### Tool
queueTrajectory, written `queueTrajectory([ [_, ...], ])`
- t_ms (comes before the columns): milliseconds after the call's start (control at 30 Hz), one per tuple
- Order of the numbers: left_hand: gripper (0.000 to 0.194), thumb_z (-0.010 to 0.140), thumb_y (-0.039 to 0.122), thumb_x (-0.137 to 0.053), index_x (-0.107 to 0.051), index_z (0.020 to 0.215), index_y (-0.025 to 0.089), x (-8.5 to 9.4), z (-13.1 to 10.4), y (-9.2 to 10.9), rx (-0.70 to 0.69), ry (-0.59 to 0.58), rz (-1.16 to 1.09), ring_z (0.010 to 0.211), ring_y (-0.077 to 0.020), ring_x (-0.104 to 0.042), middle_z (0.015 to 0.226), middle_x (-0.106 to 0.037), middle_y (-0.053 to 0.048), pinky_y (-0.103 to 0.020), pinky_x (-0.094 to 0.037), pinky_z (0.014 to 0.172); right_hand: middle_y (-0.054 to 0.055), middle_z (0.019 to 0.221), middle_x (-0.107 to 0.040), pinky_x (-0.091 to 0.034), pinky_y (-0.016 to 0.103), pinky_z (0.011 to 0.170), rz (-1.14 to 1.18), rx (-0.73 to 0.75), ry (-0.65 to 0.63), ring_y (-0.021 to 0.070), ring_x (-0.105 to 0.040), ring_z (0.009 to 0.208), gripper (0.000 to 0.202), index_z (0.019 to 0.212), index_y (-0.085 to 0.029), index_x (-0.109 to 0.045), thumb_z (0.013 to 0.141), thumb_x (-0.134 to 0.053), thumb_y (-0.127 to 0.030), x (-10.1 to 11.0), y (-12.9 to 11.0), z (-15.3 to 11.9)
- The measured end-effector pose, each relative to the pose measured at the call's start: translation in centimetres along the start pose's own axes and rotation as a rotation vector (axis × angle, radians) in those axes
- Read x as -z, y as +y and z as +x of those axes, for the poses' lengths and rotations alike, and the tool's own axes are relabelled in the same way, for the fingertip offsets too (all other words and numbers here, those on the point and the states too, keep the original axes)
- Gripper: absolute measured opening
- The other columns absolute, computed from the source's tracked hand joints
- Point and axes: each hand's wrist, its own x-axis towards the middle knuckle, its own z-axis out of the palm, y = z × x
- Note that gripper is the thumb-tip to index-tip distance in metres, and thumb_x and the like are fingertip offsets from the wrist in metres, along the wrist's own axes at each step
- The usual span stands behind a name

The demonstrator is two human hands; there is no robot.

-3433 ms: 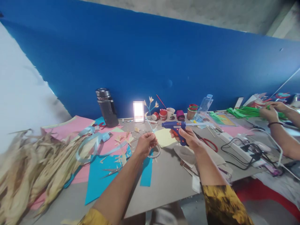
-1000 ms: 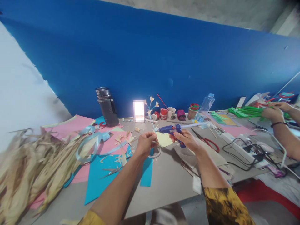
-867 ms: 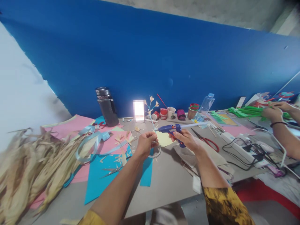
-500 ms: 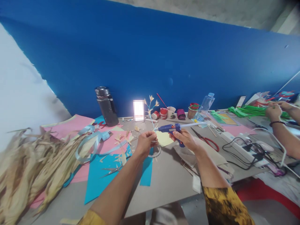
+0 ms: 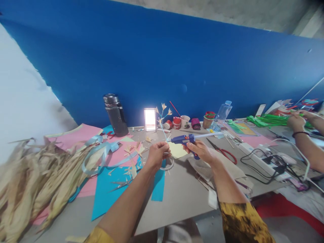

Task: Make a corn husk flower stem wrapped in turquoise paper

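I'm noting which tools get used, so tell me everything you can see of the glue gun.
The glue gun looks like plastic, blue with small orange parts. The right hand grips its handle, holding it roughly level above the table. A pale, translucent stick extends from its back. Its nozzle points at the flower stem; whether they touch is unclear.

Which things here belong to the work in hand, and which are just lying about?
Work in hand:
- glue gun, in the right hand
- flowered stem, in the left hand
- probably corn husks

Apparently just lying about:
- vacuum flask
- plastic bottle
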Motion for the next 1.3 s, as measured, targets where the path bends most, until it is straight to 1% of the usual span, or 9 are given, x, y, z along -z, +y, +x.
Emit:
queueTrajectory([
  [233,0.033,0.057,0.035,-0.084,-0.061,0.067,0.013,0.10,0.13,-0.07,0.002,-0.004,0.012,0.054,-0.0101,-0.057,0.061,-0.058,0.000,-0.025,-0.050,0.056,0.007,0.079,-0.065,-0.039,0.024,0.054,0.003,-0.015,0.012,0.0155,-0.056,0.068,0.057,0.086,-0.014,-0.069,0.093,-0.043,-0.064,0.08,-0.01,-0.09],
  [467,0.033,0.056,0.035,-0.084,-0.062,0.066,0.013,0.11,0.17,0.00,0.005,0.005,0.008,0.053,-0.0098,-0.056,0.061,-0.059,0.000,-0.025,-0.050,0.056,0.007,0.079,-0.065,-0.040,0.025,0.055,-0.011,0.003,0.003,0.0151,-0.055,0.068,0.055,0.081,-0.015,-0.068,0.093,-0.044,-0.062,0.00,0.05,-0.04],
  [633,0.034,0.056,0.035,-0.085,-0.061,0.065,0.013,0.05,0.20,-0.11,0.006,-0.005,0.010,0.053,-0.0099,-0.056,0.061,-0.059,-0.001,-0.025,-0.050,0.055,0.006,0.074,-0.063,-0.039,0.025,0.054,-0.014,0.011,-0.001,0.0145,-0.053,0.065,0.055,0.080,-0.015,-0.067,0.093,-0.044,-0.062,-0.08,-0.35,-0.07],
  [833,0.035,0.056,0.036,-0.085,-0.061,0.067,0.013,0.04,0.18,-0.08,0.011,0.003,0.014,0.054,-0.0104,-0.057,0.061,-0.059,-0.001,-0.026,-0.050,0.056,0.005,0.073,-0.061,-0.038,0.024,0.052,-0.014,0.011,0.007,0.0138,-0.051,0.063,0.055,0.086,-0.014,-0.067,0.093,-0.042,-0.062,-0.04,-0.02,-0.05],
  [1067,0.033,0.057,0.035,-0.084,-0.061,0.066,0.014,0.09,0.19,-0.10,0.009,-0.002,0.015,0.054,-0.0098,-0.056,0.061,-0.058,0.000,-0.025,-0.050,0.055,0.005,0.073,-0.061,-0.038,0.026,0.055,-0.038,0.003,-0.010,0.0136,-0.050,0.062,0.056,0.079,-0.016,-0.066,0.093,-0.041,-0.064,0.05,-0.21,-0.17],
  [1300,0.033,0.057,0.036,-0.084,-0.061,0.066,0.013,0.02,0.16,-0.05,0.004,0.006,0.012,0.054,-0.0101,-0.056,0.061,-0.059,-0.001,-0.025,-0.050,0.056,0.005,0.074,-0.061,-0.039,0.027,0.058,-0.060,0.025,-0.008,0.0136,-0.050,0.063,0.055,0.072,-0.016,-0.061,0.095,-0.041,-0.061,-0.08,-0.06,-0.13],
])
